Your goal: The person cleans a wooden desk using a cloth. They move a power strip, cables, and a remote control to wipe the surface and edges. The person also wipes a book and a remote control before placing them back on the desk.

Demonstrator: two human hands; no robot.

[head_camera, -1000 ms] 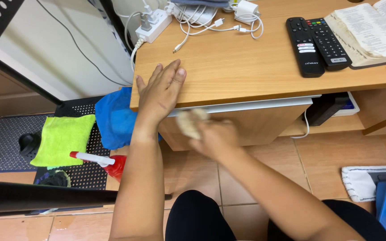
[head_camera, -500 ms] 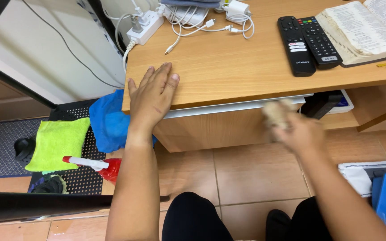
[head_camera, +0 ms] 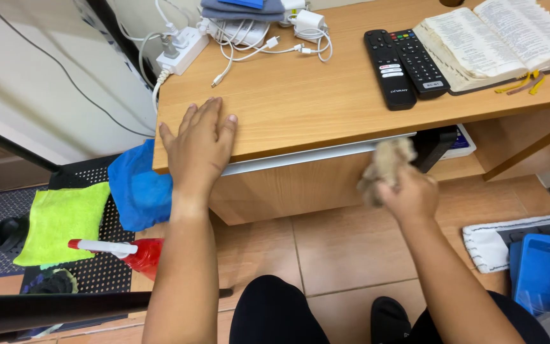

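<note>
wooden surface (head_camera: 326,102) fills most of the view, open book (head_camera: 498,38) and two black remotes (head_camera: 405,60) up top. left hand (head_camera: 197,148) lies flat on the front edge, fingers spread, gripping nothing. right hand (head_camera: 408,191) has its grip clamped on a crumpled tan cloth (head_camera: 386,167), pressed against the drawer front (head_camera: 300,185) under the edge.

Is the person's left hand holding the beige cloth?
No, the left hand lies flat and empty on the wooden desk, while the right hand grips the beige cloth.
</note>
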